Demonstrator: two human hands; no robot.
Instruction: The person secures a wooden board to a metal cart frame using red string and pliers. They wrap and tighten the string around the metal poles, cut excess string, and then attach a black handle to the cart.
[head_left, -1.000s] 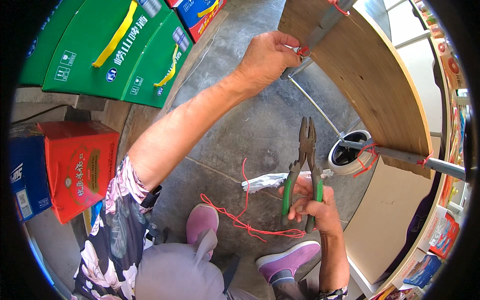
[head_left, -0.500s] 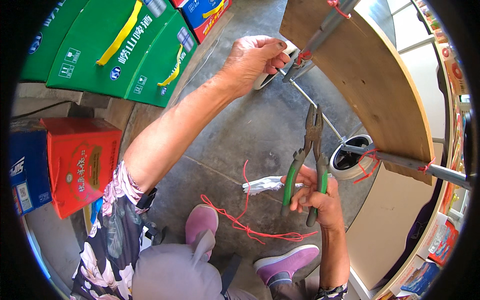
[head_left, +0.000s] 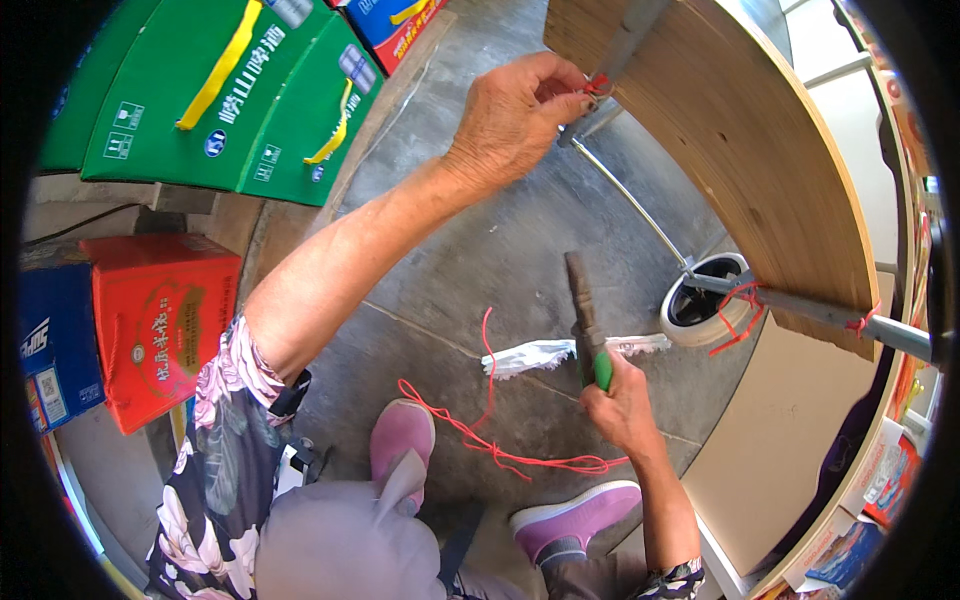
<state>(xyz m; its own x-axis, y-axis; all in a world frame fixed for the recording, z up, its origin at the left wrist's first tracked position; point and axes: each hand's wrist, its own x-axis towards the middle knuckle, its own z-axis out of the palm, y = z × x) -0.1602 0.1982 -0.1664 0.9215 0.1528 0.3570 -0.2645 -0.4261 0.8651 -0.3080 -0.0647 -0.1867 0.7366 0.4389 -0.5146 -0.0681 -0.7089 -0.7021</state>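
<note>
My left hand point(head_left: 525, 120) reaches forward, thumb and forefinger pinched at a red cord tie point(head_left: 597, 85) on a grey metal tube point(head_left: 632, 40). My right hand point(head_left: 622, 405) is wrapped round green-handled pliers point(head_left: 585, 318), seen edge-on above the floor, jaws pointing away from me. The tube runs along a wooden board point(head_left: 740, 150) at the right. A second tube point(head_left: 822, 317) carries another red tie point(head_left: 740, 312) with loose ends. A thin metal axle point(head_left: 628, 200) leads to a white-rimmed wheel point(head_left: 703, 300).
Loose red cord point(head_left: 490, 445) lies on the floor before my purple shoes point(head_left: 575, 520). Beside it is a crumpled white strip point(head_left: 530, 355). Green cartons point(head_left: 200, 110) stand at the far left, with a red box point(head_left: 165, 325) nearer. Shelves of packages point(head_left: 880, 490) line the right.
My left hand has moved slightly right and down onto the red tie. The pliers have dropped away from the axle and turned edge-on; my right hand has moved slightly left.
</note>
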